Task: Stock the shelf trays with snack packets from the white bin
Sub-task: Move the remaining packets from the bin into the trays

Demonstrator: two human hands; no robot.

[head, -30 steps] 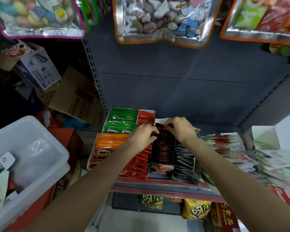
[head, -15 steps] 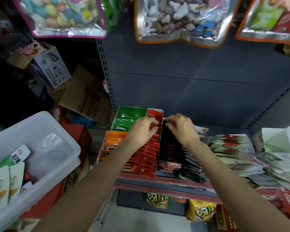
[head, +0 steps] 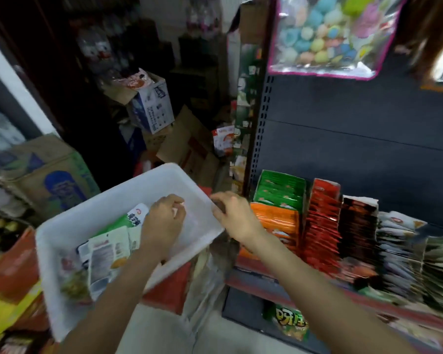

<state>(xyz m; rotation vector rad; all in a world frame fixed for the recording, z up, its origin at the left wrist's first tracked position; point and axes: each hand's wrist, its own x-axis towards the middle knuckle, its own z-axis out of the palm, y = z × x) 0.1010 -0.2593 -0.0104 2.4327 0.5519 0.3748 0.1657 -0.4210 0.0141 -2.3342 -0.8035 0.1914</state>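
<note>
A: What is seen nearest?

B: Two bare forearms are stretched forward from the bottom edge. The left hand (head: 163, 222) is held inside the white bin (head: 62, 226), above its bare floor and just beside the packets. Its fingers are curled under; whether anything is pinched in them cannot be told, since the frame is blurred there.

A: And the right hand?

B: The right hand (head: 237, 218) is held just past the bin's right corner, between the bin and the shelf trays (head: 312, 221). Its fingers are loosely bent and nothing is seen gripped in them.

A: Where are the snack packets?

B: A few snack packets (head: 110, 249), white and green, are left lying flat in the near-left part of the bin, overlapping one another. The far-right part of the bin is shown bare.

A: What is shown on the shelf?

B: Rows of upright packets are packed in the trays: orange packets (head: 275, 218) in front, green packets (head: 280, 190) behind them, then red packets (head: 321, 221), dark packets (head: 358, 226) and pale ones further right. A yellow-green bag (head: 289, 321) is seen on the level below.

A: And beyond?

B: Cardboard boxes (head: 154, 108) are piled behind the bin, and a hanging bag of pastel sweets (head: 327, 34) is seen at the top.
</note>
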